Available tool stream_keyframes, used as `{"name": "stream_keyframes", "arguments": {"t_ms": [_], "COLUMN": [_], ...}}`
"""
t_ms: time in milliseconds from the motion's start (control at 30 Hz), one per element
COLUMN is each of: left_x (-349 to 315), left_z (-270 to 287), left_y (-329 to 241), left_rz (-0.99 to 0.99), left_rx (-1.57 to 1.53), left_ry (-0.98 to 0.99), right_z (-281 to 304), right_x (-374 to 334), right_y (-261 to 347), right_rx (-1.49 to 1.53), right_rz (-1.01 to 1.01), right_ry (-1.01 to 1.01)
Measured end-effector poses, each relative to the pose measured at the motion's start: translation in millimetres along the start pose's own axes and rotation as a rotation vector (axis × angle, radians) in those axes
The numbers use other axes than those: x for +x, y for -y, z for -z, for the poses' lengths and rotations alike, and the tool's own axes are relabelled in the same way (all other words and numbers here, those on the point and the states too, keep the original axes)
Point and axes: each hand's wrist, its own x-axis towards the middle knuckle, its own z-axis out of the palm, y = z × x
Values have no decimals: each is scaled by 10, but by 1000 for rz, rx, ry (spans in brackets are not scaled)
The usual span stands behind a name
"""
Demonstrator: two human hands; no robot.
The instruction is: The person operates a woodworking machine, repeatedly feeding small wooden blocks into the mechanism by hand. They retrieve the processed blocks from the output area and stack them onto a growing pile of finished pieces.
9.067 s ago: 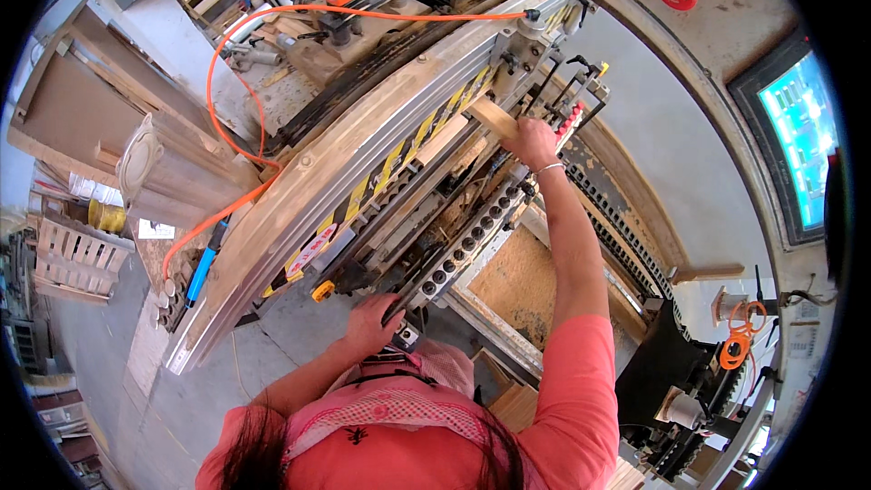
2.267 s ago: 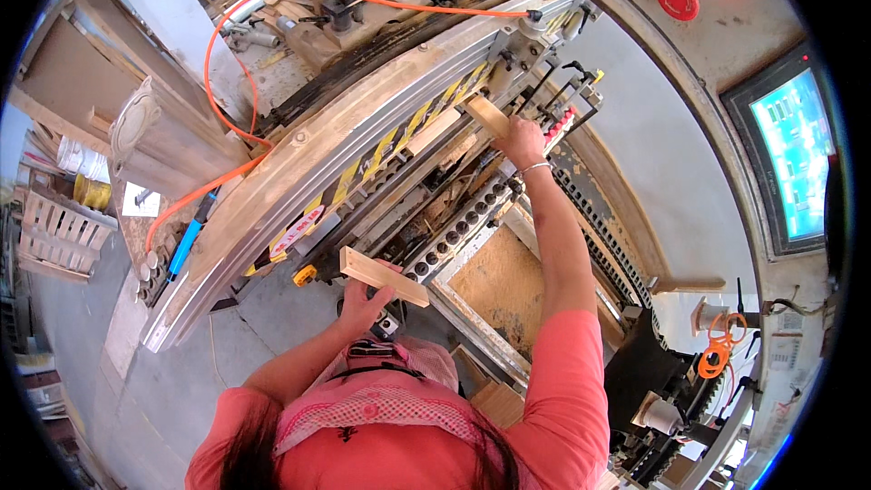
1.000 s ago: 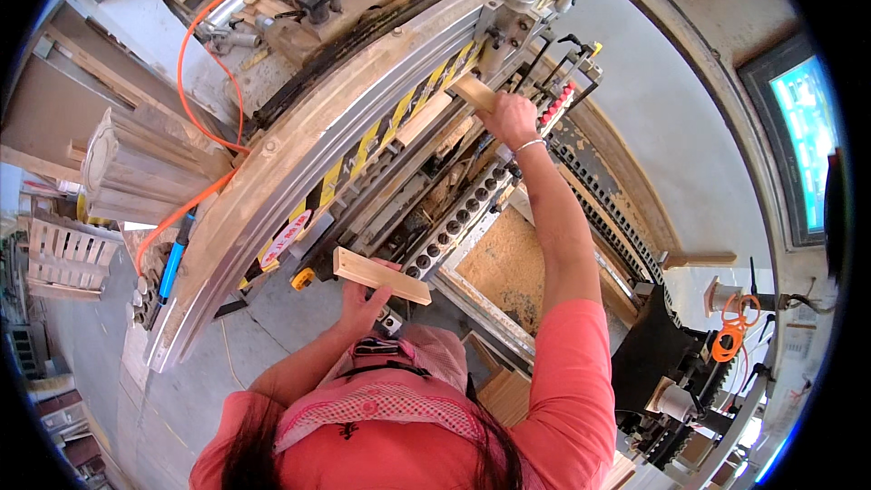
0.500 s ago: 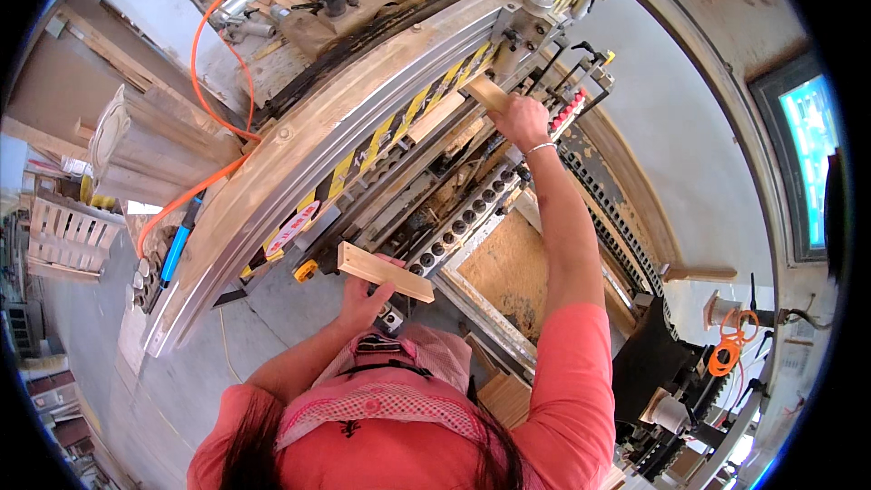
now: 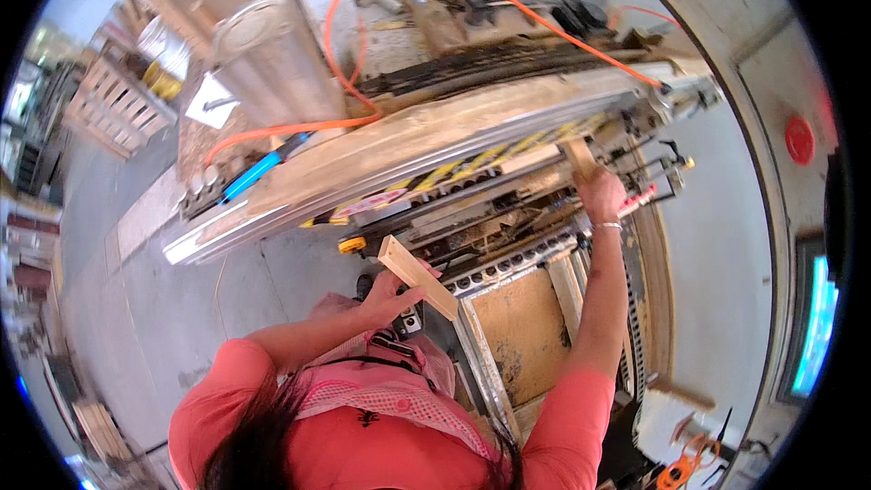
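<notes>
Held in front of my body, a short pale wooden block [image 5: 417,278] sits in my left hand [image 5: 392,299], the thumb across its near side and the fingers under it. My right hand [image 5: 601,194] reaches out to the right over the machine, its fingers closed round the near end of a second wooden piece [image 5: 578,158]. That piece points away toward the yellow-and-black striped strip [image 5: 445,172]. Another pale wooden piece [image 5: 531,161] lies along the machine, left of my right hand. Below runs a row of round black rollers [image 5: 504,266].
A long wood-topped beam [image 5: 381,150] crosses in front of me, with an orange hose [image 5: 299,127] and a blue-handled tool [image 5: 254,177] on it. A tan panel [image 5: 522,336] lies below the rollers. At the right stand a red button [image 5: 799,141] and a screen [image 5: 819,327].
My view has turned, so the machine lies more level and has shifted right in the picture. Both hands keep their wooden pieces; the left block is tilted more steeply.
</notes>
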Motion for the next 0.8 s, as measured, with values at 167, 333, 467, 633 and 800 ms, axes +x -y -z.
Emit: {"name": "stream_keyframes", "arguments": {"t_ms": [167,333,467,633,800], "left_x": [-327,-652,-745,-765,-587], "left_z": [181,575,1007,2042,3491], "left_y": [-423,-426,-493,-384,-270], "left_rz": [105,91,82,96,142], "left_rx": [-63,-371,-295,-100,47], "left_ry": [-125,-363,-592,-804,-814], "right_z": [-4,24,26,11,120], "right_x": [-15,-44,-21,-23,-18], "right_y": [25,39,80,63,303], "right_rx": [-23,-42,-95,-138,-101], "right_rz": [35,60,-1,29,-47], "right_ry": [-67,-73,-19,-46,3]}}
